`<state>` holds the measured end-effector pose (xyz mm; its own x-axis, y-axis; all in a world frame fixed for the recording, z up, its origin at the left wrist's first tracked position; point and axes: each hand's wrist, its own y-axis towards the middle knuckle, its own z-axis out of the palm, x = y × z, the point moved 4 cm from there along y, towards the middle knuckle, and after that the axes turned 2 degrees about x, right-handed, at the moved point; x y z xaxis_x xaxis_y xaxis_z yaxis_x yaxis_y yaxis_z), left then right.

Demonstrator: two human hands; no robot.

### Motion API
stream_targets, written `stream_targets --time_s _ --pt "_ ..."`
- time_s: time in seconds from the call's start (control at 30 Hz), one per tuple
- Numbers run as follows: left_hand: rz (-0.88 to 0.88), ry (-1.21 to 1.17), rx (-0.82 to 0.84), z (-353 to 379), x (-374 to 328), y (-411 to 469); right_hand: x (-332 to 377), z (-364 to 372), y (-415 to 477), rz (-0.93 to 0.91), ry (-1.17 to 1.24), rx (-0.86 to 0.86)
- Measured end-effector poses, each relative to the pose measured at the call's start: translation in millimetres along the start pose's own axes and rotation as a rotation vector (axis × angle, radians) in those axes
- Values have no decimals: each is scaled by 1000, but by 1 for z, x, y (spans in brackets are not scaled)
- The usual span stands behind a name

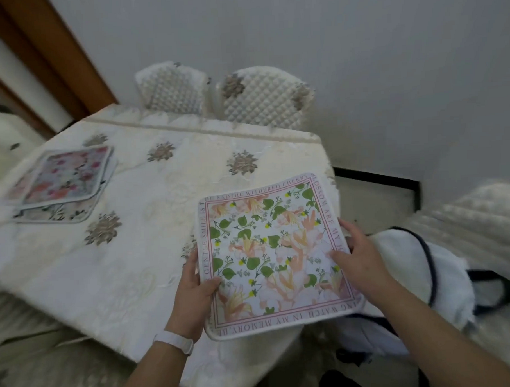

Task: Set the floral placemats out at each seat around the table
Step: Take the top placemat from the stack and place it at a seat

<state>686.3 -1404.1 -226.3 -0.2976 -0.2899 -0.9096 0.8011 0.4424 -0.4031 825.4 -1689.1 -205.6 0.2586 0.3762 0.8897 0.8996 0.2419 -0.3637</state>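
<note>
Left hand [193,283] and right hand [357,259] grip placemat [274,251]; distant stack [63,184] blurred.

— what's worn on the arms?
— one thing: a white band [174,341], smooth and plain, wrapped snugly round the wrist just behind the left grip [198,286]. it widens a little on top; whether that part is a screen, i can't tell.
— and behind the right grip [357,256]?
— the right forearm [428,311] is bare all the way to the edge of view. the left forearm [147,370] is bare too, behind the band.
</note>
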Motion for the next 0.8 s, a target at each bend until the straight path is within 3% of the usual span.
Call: stream_targets --time_s 0.3,0.8 --pt "-77 -77 -224 49 23 16 0 -10 107 -5 -195 264" --pt "-245 -81 -396 75 95 60 -24 5 193 -21 -454 398"
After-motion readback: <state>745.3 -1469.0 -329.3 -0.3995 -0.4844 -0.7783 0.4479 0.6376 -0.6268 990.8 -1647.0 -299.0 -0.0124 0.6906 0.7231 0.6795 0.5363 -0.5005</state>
